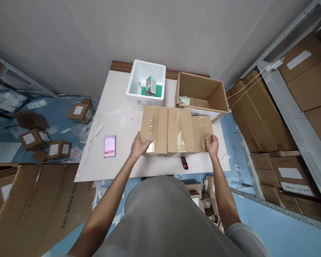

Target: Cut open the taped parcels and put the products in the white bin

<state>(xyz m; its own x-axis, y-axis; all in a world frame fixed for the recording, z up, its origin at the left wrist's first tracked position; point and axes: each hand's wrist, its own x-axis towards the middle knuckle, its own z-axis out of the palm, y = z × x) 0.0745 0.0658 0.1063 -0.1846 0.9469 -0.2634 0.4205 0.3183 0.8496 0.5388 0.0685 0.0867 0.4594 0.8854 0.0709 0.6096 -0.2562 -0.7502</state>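
Three taped cardboard boxes stand side by side in a row on the white table (123, 139): a left box (160, 125), a middle box (186, 125) and a smaller right box (206, 125). My left hand (139, 146) grips the left box at its near left corner, thumb on top, other fingers mostly hidden behind its side. Against the right box's outer side, my right hand (212, 145) is closed with bent fingers. Together the hands hold the row between them. A black and red cutter-like tool (184, 163) lies partly under the middle box's near edge.
Behind the boxes stand a white foam bin (129, 89) with a small green carton (151, 86) and an open cardboard box (224, 96). A pixelated pink rectangle (110, 146) lies left. Shelving (296, 125) with cartons flanks the right; more boxes (59, 149) are on the floor.
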